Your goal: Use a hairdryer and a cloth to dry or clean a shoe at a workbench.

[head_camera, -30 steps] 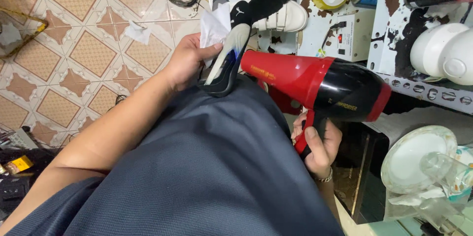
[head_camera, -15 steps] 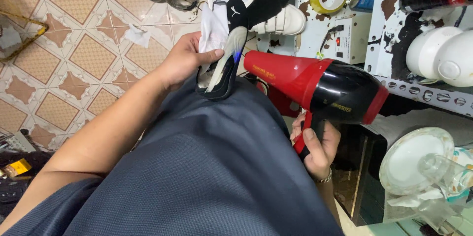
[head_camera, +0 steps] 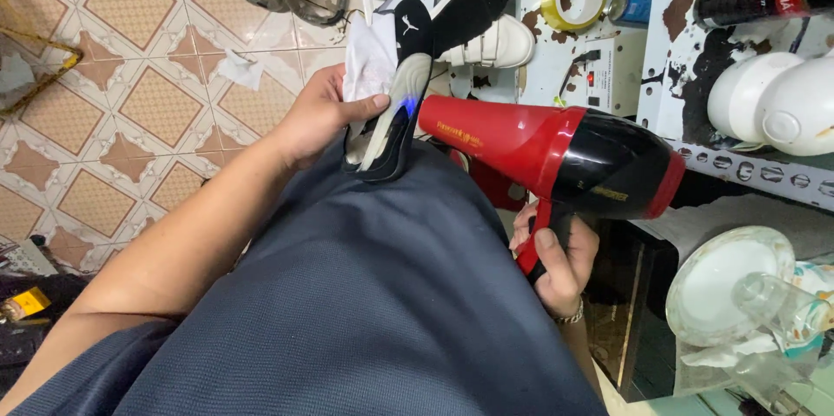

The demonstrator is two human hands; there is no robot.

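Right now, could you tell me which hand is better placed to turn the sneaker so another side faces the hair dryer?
Left, I'd judge. The left hand already grips the black-and-white sneaker with a white cloth, thumb across its sole. The right hand is occupied with the red hair dryer handle.

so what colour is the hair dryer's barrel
Red barrel on the red and black plastic hair dryer, with a black rear housing; the head view shows it.

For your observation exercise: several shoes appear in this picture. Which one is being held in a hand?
The black, grey and white sneaker, gripped sole-outward by the left hand with a white cloth. The white strapped shoe behind it lies untouched on the worktop.
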